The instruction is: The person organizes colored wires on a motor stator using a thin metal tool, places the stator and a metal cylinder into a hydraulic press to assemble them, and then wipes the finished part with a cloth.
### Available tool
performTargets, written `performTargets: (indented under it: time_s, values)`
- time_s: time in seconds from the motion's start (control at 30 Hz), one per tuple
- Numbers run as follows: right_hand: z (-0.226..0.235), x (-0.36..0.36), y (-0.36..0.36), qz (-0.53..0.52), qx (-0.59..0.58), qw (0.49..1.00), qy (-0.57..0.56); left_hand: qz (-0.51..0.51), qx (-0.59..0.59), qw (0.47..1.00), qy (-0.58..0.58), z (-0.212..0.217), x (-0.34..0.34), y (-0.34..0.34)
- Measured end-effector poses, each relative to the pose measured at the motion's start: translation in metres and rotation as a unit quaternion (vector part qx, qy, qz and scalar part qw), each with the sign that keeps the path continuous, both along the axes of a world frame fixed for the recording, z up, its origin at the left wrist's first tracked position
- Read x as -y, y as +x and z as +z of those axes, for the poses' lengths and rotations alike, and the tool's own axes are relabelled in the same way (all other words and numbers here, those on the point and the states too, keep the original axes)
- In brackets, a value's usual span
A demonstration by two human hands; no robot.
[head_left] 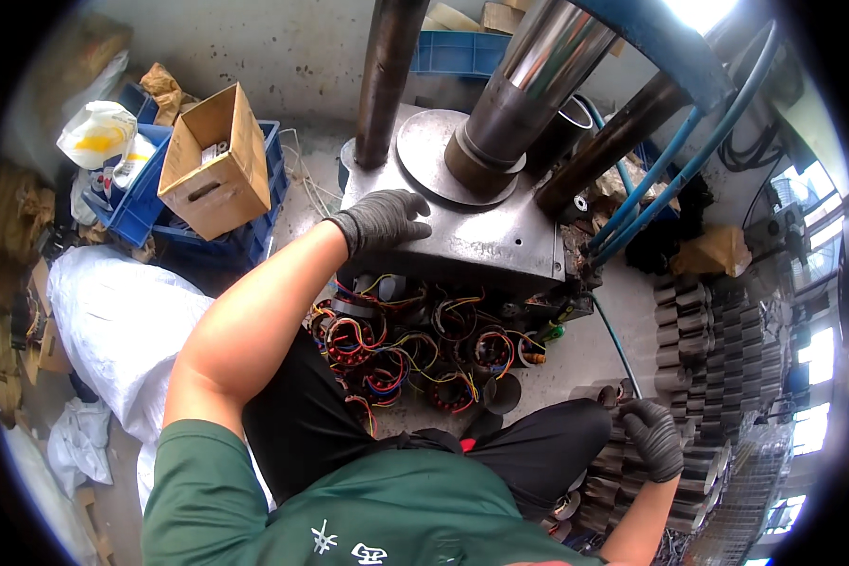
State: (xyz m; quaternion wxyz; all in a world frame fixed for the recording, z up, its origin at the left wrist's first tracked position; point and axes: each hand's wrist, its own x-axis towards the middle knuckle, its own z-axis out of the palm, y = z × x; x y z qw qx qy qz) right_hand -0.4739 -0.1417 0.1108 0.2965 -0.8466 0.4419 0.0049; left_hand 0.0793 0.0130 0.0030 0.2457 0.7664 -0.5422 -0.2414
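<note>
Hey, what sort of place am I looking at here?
Probably a motor workshop: there's a heavy press with a polished ram, wire-wound stators beneath it, and stacked metal cylinders along the right.

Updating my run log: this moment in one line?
Left hand: open, at press table | right hand: near metal cylinders | wired coils: below

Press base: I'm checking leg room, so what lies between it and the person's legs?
In the head view, several stators with coloured wires and a dark cylinder lie between the press base and the legs.
</note>
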Motion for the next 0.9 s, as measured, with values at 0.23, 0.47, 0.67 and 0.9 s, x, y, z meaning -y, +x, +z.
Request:
performTargets:
  time_s: [0.23, 0.47, 0.67, 0.9]
  values:
    - [0.012, 0.003, 0.008, -0.042, 0.06, 0.997, -0.007, 0.01, -0.031, 0.999, -0.022, -0.005, -0.002, 0.002]
    - [-0.015, -0.004, -0.012, 0.015, 0.031, 0.998, -0.05, 0.005, -0.023, 1.0, -0.011, -0.003, -0.001, 0.002]
    - [-0.012, -0.006, -0.007, -0.008, 0.029, 0.999, -0.04, -0.002, -0.007, 1.0, -0.014, -0.006, -0.001, 0.003]
    - [-0.01, -0.008, -0.006, -0.028, 0.036, 0.998, -0.034, 0.004, -0.017, 1.0, -0.013, -0.009, 0.001, 0.004]
